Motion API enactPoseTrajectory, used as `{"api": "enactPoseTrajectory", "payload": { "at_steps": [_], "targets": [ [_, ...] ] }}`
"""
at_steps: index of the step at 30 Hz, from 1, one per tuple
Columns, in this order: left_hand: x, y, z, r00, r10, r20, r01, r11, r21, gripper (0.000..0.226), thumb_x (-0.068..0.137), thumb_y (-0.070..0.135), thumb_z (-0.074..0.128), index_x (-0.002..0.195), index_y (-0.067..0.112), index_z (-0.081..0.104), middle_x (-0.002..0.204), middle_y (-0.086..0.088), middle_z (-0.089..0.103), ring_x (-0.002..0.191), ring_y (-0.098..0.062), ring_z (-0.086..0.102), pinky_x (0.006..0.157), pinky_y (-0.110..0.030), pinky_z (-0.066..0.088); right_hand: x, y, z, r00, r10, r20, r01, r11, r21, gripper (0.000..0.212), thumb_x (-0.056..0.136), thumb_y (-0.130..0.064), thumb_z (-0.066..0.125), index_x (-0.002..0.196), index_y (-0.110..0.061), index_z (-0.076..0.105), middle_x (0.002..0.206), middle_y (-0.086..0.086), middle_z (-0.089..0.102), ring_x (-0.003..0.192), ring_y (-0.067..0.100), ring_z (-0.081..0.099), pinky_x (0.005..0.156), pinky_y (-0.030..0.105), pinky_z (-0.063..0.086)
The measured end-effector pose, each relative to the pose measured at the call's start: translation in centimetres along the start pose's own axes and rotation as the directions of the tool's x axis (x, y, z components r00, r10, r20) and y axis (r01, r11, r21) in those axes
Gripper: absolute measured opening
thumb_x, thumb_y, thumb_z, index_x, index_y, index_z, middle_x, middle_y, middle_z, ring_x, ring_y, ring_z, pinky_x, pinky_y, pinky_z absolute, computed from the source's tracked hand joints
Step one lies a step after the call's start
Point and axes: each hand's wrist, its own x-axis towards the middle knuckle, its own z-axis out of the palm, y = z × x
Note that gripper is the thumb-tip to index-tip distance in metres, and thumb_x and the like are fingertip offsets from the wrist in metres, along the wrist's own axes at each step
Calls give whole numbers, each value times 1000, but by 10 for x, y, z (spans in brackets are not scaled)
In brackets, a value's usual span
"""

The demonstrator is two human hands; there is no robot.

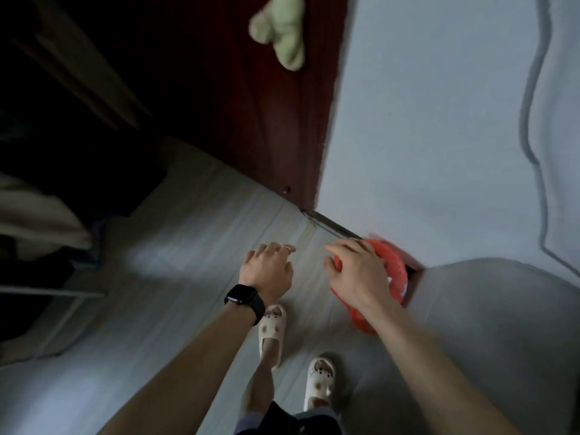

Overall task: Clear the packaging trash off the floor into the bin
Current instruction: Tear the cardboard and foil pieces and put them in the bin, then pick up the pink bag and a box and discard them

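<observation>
A red, plastic-looking bin or bag (396,271) sits on the floor by the corner of the wall; motion blur hides its exact shape. My right hand (354,271) hovers over its left side with the fingers spread and fairly straight, and I see nothing in it. My left hand (268,271), with a ring and a black watch on the wrist, hangs above the pale floor (175,277) to the left of the red thing, fingers loosely curled and holding nothing. No loose packaging shows on the floor.
A dark red wooden panel (251,114) stands ahead with a green plush toy (282,29) on it. A pale wall (423,120) fills the right, with a grey rounded surface (502,324) below it. Dark furniture (47,215) lines the left. My slippered feet (271,331) are on the floor.
</observation>
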Motion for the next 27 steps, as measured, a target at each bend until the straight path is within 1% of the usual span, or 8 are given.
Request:
{"api": "enactPoseTrajectory", "payload": {
  "at_steps": [3,5,7,11,13,17,22,27],
  "targets": [
    [-83,-36,-46,976,-193,-98,186,979,-82,39,96,32,44,134,33,52,133,7,57,121,-19,51,100,-38,41,-16,-67,-32,989,-145,21,142,984,110,26,82,-30,63,103,-21,75,105,-2,72,99,25,63,90,34,48],
    [-153,-63,-70,926,-343,-158,325,937,-132,38,95,32,44,132,33,53,132,7,59,120,-20,53,97,-37,42,-33,-117,-50,968,-242,71,227,958,174,31,84,-35,58,108,-23,74,108,-4,71,102,23,62,94,33,45],
    [-219,-85,-84,858,-468,-210,435,881,-187,38,95,33,44,132,34,53,131,6,59,118,-21,54,96,-36,43,-53,-163,-64,931,-340,136,307,927,218,35,86,-39,54,110,-24,73,110,-4,71,103,23,62,94,32,45],
    [-363,-123,-91,667,-704,-243,643,709,-290,38,95,37,46,133,36,52,130,5,60,116,-22,56,93,-37,47,-111,-257,-71,791,-550,268,488,831,267,38,85,-43,51,110,-24,73,111,-3,71,104,24,63,95,30,44],
    [-429,-134,-88,560,-795,-235,716,607,-344,38,95,38,46,132,36,52,130,5,59,115,-22,56,91,-36,48,-146,-297,-70,699,-645,309,578,764,286,35,85,-41,55,110,-25,73,112,-4,71,105,23,62,96,28,43],
    [-562,-146,-67,306,-926,-220,812,374,-447,36,94,39,47,129,36,54,125,6,62,110,-20,60,85,-34,50,-229,-383,-59,456,-797,397,734,589,338,29,91,-37,60,117,-29,70,120,-7,68,114,20,57,101,25,38],
    [-729,-151,-23,-19,-988,-154,800,78,-595,35,92,38,50,125,36,59,122,7,64,109,-18,61,85,-34,50,-365,-486,-32,144,-894,425,845,334,417,33,92,-42,57,122,-32,65,125,-10,64,121,18,51,103,28,38],
    [-875,-163,26,-207,-976,-65,744,-113,-659,35,92,36,48,126,37,57,121,7,64,109,-20,61,83,-34,51,-508,-559,-17,-82,-891,446,873,152,463,36,92,-44,56,126,-33,62,127,-8,63,121,17,51,104,28,39]
  ]
}}
